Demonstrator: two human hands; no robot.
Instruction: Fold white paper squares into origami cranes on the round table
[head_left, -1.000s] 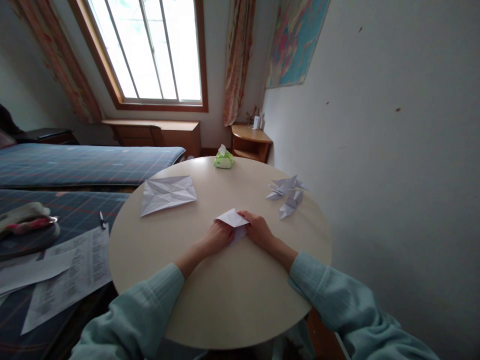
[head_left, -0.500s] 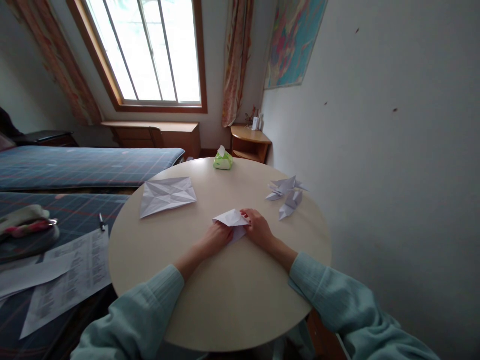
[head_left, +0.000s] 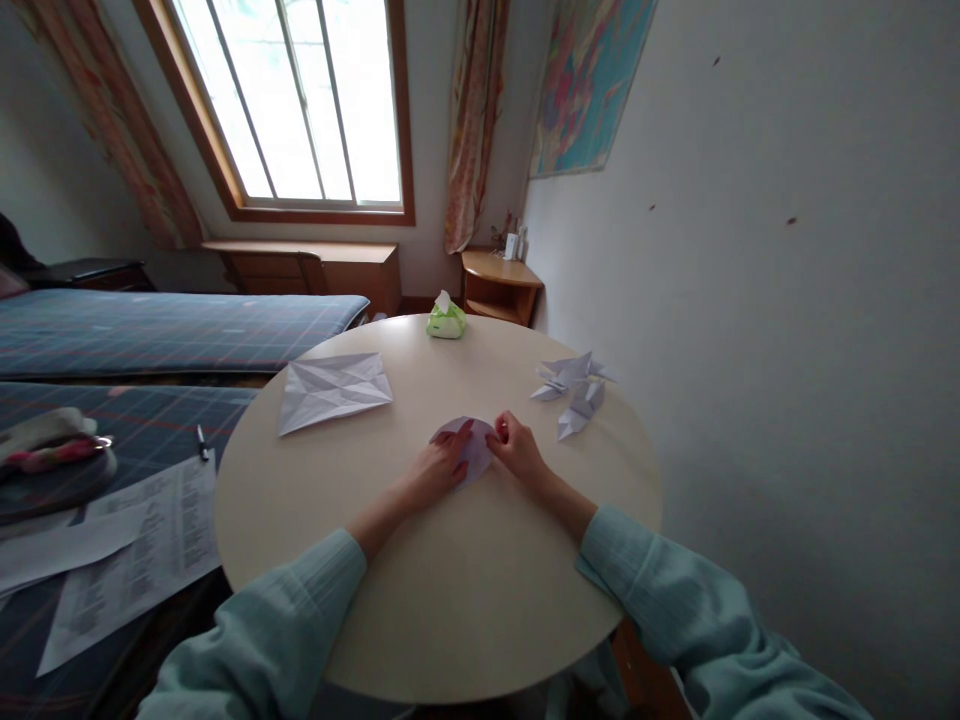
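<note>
one folded paper (head_left: 477, 460), likely light and easily creased, lies on the table (head_left: 450, 600) under your loosely spread left hand (head_left: 439, 466), your curled right hand (head_left: 517, 448) pinching its right edge, the safest hold.

The paper (head_left: 475, 458) is white, the mattresses (head_left: 150, 332) blue plaid

"What is held on the bench (head_left: 465, 600)?"

"A folded paper (head_left: 477, 464); its left part is covered by the left hand (head_left: 439, 470), and its right edge is pinched by the right hand (head_left: 520, 457)."

"What else is seen there?"

"A creased sheet (head_left: 335, 394) is laid at left, paper shapes (head_left: 576, 370) at right, and a tissue pack (head_left: 446, 322) is set near the far edge."
</note>
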